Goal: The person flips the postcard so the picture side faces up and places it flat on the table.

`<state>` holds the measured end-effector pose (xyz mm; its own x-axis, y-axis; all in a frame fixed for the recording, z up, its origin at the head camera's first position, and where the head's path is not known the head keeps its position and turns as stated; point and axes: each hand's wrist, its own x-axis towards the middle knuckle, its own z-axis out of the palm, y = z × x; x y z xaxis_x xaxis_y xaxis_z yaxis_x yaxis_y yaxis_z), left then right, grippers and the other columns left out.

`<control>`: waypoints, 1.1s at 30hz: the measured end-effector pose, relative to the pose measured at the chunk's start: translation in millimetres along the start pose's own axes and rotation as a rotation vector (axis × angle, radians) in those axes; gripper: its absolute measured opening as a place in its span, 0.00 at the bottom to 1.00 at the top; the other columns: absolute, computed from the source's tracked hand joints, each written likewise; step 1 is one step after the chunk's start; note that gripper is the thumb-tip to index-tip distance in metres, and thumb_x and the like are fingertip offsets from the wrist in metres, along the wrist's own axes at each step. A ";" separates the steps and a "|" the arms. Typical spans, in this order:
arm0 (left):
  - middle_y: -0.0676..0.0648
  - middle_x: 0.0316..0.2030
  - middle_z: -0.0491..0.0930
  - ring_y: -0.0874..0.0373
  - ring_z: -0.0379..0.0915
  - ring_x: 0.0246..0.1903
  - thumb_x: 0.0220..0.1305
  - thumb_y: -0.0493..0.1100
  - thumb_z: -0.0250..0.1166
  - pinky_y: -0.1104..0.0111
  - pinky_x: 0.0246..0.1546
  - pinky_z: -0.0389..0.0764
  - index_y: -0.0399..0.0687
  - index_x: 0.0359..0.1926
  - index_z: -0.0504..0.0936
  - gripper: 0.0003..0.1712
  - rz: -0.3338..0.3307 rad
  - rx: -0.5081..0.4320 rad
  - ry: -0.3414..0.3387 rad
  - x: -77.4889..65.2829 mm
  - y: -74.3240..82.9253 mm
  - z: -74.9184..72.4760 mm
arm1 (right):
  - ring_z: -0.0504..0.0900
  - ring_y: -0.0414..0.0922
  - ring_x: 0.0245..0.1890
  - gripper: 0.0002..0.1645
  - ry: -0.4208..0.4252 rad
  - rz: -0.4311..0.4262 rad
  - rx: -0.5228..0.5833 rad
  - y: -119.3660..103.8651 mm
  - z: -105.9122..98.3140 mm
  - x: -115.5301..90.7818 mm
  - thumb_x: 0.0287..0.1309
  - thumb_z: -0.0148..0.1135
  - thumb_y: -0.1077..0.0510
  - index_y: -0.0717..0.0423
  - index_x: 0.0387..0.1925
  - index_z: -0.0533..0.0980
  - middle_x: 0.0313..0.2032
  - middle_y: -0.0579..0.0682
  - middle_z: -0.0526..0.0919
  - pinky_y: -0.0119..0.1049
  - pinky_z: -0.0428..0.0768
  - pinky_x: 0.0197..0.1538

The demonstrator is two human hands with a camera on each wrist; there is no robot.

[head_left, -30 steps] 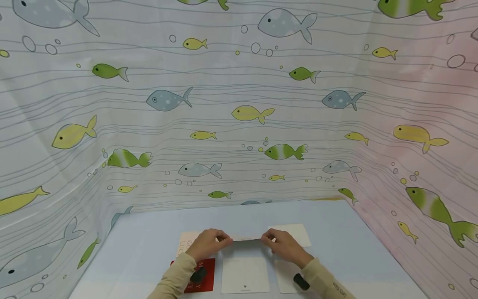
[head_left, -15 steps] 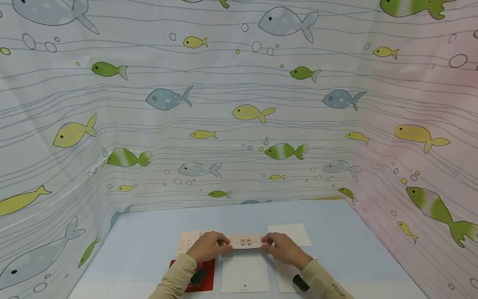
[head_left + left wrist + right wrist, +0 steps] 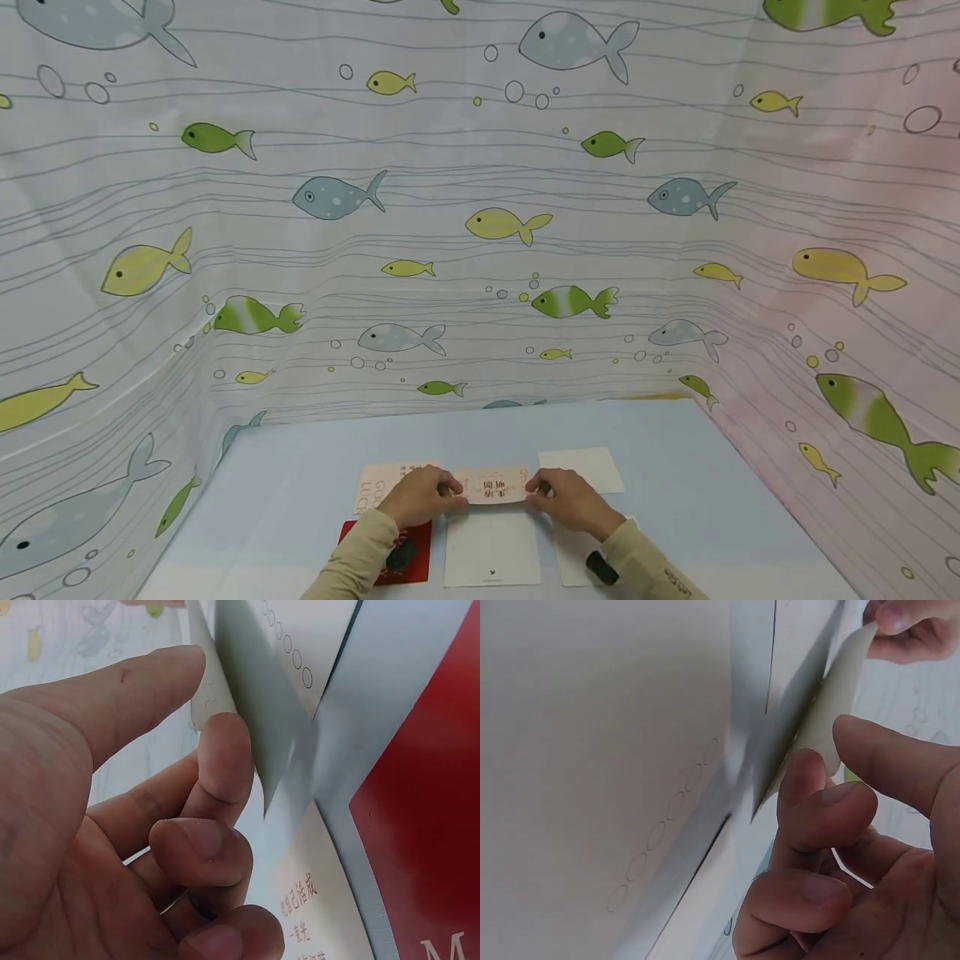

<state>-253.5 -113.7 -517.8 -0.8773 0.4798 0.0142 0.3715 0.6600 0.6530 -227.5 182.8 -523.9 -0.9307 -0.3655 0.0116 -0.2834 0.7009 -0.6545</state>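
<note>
Between both hands is a pale pink postcard [image 3: 495,486] with reddish-brown printed characters, tilted so its printed face shows in the head view. My left hand [image 3: 422,498] pinches its left edge between thumb and index finger; the left wrist view shows the other fingers [image 3: 202,851] curled below. On the opposite edge, my right hand [image 3: 573,498] pinches likewise, and the card [image 3: 840,697] bows slightly in the right wrist view. Just in front lies a white card [image 3: 492,550] with a small dark mark. Whether the postcard's far edge touches the table cannot be told.
Under the left forearm lies a red card [image 3: 417,562], with a pink card [image 3: 372,487] lettered "LUCK" behind it. Two white cards lie on the right, one at the back [image 3: 592,468] and one by the right sleeve [image 3: 573,554]. Fish-patterned curtains [image 3: 480,183] surround the pale table [image 3: 300,475].
The postcard, seen nearly edge-on a second ago, has tipped so that its printed face shows. Its near edge is lower, and both hands keep their hold. The other cards have not moved.
</note>
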 end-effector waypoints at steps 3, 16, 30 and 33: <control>0.57 0.30 0.80 0.63 0.70 0.27 0.60 0.52 0.74 0.66 0.29 0.73 0.44 0.42 0.89 0.17 0.003 0.006 0.001 0.8 -1.9 1.8 | 0.73 0.39 0.30 0.10 -0.005 0.008 -0.002 3.3 2.0 1.1 0.66 0.67 0.52 0.53 0.44 0.82 0.33 0.39 0.79 0.36 0.73 0.34; 0.57 0.29 0.79 0.62 0.69 0.28 0.58 0.51 0.75 0.66 0.28 0.72 0.44 0.43 0.89 0.17 -0.055 0.026 0.018 7.9 -5.0 8.1 | 0.74 0.39 0.32 0.10 -0.015 0.048 -0.026 6.7 5.1 10.4 0.64 0.69 0.53 0.54 0.43 0.81 0.33 0.41 0.79 0.38 0.74 0.36; 0.56 0.30 0.79 0.62 0.71 0.29 0.59 0.51 0.75 0.65 0.31 0.74 0.46 0.43 0.88 0.16 -0.066 0.055 0.039 17.6 -7.7 8.9 | 0.75 0.40 0.32 0.11 0.004 0.093 -0.046 11.2 5.2 20.7 0.63 0.69 0.53 0.55 0.44 0.81 0.33 0.42 0.80 0.39 0.75 0.37; 0.57 0.31 0.80 0.62 0.72 0.30 0.59 0.51 0.75 0.65 0.32 0.74 0.47 0.43 0.88 0.16 -0.078 0.064 0.040 19.8 -7.5 9.4 | 0.75 0.40 0.32 0.11 0.012 0.101 -0.051 12.8 5.2 21.9 0.63 0.70 0.54 0.55 0.43 0.81 0.33 0.43 0.80 0.40 0.75 0.37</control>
<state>-270.8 -103.7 -529.5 -0.9154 0.4025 -0.0037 0.3188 0.7307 0.6037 -250.3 180.6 -536.0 -0.9578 -0.2842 -0.0434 -0.1989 0.7641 -0.6137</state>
